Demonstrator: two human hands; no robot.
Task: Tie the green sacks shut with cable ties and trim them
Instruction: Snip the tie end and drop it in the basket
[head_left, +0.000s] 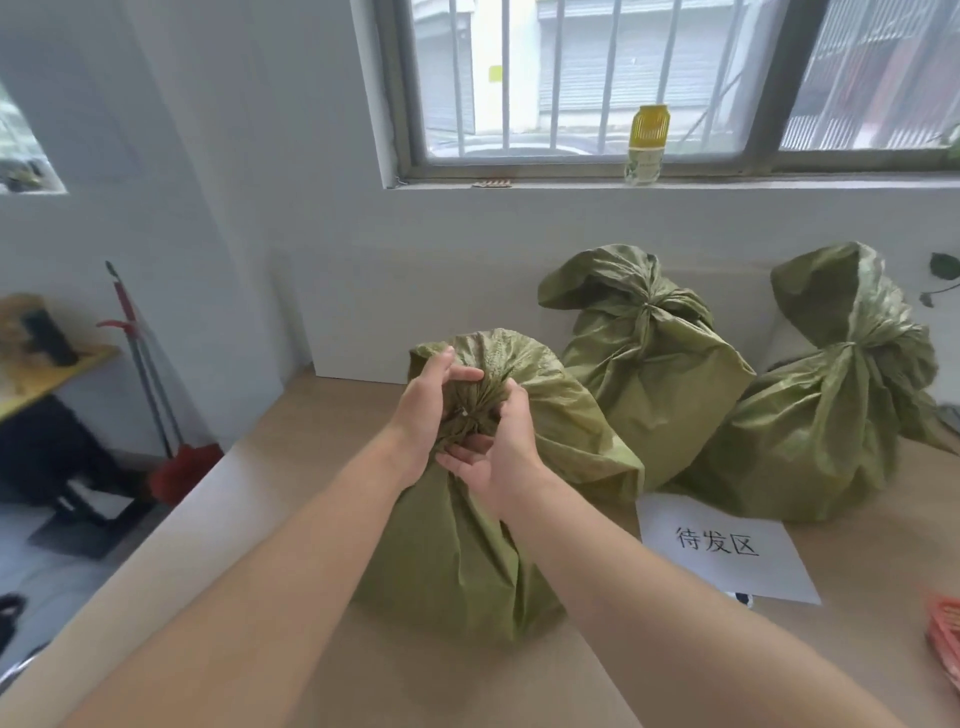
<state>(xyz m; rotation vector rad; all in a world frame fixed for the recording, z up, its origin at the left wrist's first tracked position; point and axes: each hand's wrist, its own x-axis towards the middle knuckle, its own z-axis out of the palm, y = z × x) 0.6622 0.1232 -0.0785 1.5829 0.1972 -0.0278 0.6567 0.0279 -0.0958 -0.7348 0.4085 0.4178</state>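
Green sack (467, 545), centre of the frame, standing on the table (571, 686). The left hand (428, 410) and right hand (501, 457) both curl round its gathered neck; a white speck between them may be a cable tie. The cloth looks soft, crinkly and probably slick, so the bunched neck seems the firmest hold. A second sack (649, 374) and a third sack (831, 415) stand tied at the right.

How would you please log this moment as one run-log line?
phase: closing near sack | left hand: grips gathered neck | right hand: grips neck | middle sack: neck cinched | right sack: neck cinched
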